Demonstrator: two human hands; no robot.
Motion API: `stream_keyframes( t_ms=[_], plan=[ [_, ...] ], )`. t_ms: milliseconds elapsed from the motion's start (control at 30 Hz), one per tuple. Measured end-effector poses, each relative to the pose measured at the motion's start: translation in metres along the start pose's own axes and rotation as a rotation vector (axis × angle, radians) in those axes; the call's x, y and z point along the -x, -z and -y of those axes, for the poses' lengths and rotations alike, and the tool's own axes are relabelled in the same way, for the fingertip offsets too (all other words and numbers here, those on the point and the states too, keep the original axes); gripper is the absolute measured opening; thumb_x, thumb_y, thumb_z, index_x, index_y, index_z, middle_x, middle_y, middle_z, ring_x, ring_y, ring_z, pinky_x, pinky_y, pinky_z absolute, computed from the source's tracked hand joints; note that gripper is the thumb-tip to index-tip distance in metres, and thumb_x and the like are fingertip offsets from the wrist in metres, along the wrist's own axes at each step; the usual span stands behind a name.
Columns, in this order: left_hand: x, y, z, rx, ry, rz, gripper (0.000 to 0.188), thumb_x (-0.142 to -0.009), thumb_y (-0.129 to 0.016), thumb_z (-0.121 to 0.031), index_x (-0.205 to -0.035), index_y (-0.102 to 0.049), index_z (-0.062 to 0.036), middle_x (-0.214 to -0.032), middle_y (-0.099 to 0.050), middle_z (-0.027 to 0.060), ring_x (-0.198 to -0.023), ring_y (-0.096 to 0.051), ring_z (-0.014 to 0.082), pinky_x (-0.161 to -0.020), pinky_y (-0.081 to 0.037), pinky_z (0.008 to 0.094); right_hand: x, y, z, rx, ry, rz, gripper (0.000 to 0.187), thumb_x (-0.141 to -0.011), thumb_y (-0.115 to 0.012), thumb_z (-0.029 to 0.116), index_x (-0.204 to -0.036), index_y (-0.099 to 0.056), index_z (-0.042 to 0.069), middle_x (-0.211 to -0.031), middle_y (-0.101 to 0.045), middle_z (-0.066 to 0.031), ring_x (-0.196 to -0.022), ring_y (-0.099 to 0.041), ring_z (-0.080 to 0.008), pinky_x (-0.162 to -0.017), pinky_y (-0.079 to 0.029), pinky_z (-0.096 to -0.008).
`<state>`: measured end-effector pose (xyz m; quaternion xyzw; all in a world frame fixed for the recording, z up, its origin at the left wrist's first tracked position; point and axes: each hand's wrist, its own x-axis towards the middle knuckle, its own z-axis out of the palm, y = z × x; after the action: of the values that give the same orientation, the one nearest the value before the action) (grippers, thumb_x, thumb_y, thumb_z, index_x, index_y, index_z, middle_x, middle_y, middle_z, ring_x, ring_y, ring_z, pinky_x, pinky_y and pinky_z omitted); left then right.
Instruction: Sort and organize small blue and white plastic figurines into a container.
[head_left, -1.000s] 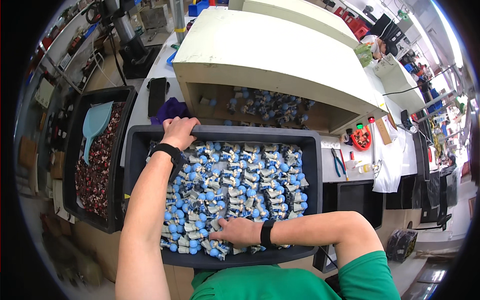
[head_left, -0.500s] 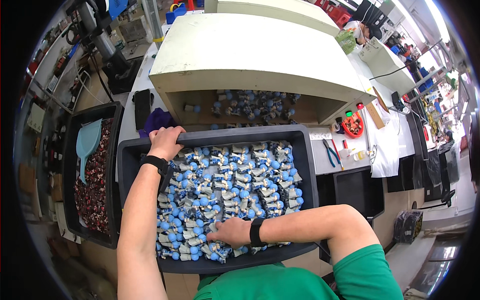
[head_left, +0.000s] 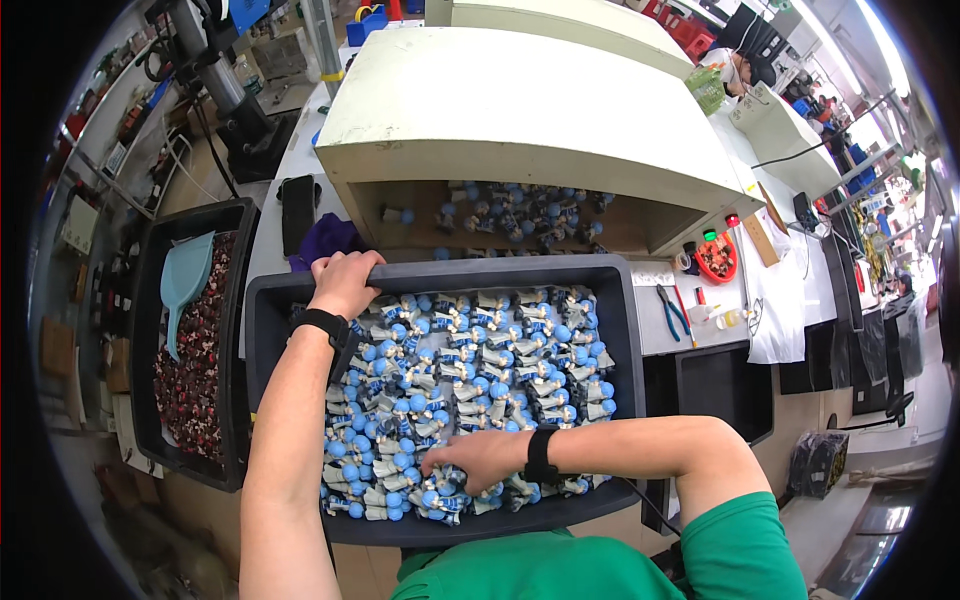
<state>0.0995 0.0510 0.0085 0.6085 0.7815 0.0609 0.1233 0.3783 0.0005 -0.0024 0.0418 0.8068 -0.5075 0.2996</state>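
A large dark grey tray [head_left: 440,277] is filled with small figurines [head_left: 480,384] that have blue round heads, pale grey capes and blue-and-white bodies. Most lie on their sides in rough rows; those at the near left are more jumbled. My left hand [head_left: 343,284] is closed over the tray's far rim, near its left corner. Low in the tray, my right hand [head_left: 480,459] reaches in from the right with bent fingers. They close around a figurine among the others, though the fingertips are partly hidden.
Behind the tray stands a cream shelf box [head_left: 520,110] with more figurines inside. To the left, a dark bin [head_left: 240,330] holds small reddish pieces and a light blue dustpan [head_left: 187,280]. Pliers [head_left: 673,312] and a red bowl [head_left: 716,272] lie on the right; a phone [head_left: 298,215] on the left.
The whole view has shifted slightly, so everything sits a little further right. My right hand has moved a little among the figurines; my left hand stays on the rim.
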Motion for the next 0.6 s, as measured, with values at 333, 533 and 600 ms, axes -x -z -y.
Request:
stream_keyframes(
  t_ms=[333, 533, 600],
  plan=[
    [0.001, 0.000, -0.003, -0.003, -0.005, 0.009, 0.037, -0.073, -0.076, -0.017, -0.107, -0.063, -0.0212, -0.100, -0.065, 0.0021, -0.105, -0.055, 0.0256, -0.096, -0.030, 0.0444, 0.105, 0.070, -0.010, -0.531, 0.075, -0.558, 0.055, -0.077, -0.073, 0.025, -0.126, -0.049, 0.017, -0.114, -0.054, -0.0084, -0.102, -0.057, -0.0205, -0.090, -0.047, -0.0326],
    [0.004, 0.006, -0.004, -0.020, -0.017, 0.004, 0.036, -0.073, -0.076, -0.017, -0.106, -0.062, -0.0203, -0.097, -0.064, 0.0023, -0.102, -0.056, 0.0260, -0.094, -0.031, 0.0439, 0.231, 0.082, -0.069, -1.108, 0.093, -1.322, 0.054, -0.080, -0.070, 0.015, -0.128, -0.045, 0.012, -0.106, -0.058, -0.0073, -0.090, -0.064, -0.0197, -0.074, -0.056, -0.0340],
    [0.003, 0.007, -0.003, -0.027, -0.021, -0.002, 0.035, -0.074, -0.075, -0.015, -0.106, -0.062, -0.0195, -0.096, -0.064, 0.0022, -0.100, -0.056, 0.0261, -0.093, -0.032, 0.0436, 0.254, 0.080, -0.087, -1.310, 0.048, -1.429, 0.049, -0.084, -0.068, 0.021, -0.128, -0.047, 0.014, -0.101, -0.060, -0.0058, -0.086, -0.065, -0.0175, -0.059, -0.055, -0.0304]
  ],
)
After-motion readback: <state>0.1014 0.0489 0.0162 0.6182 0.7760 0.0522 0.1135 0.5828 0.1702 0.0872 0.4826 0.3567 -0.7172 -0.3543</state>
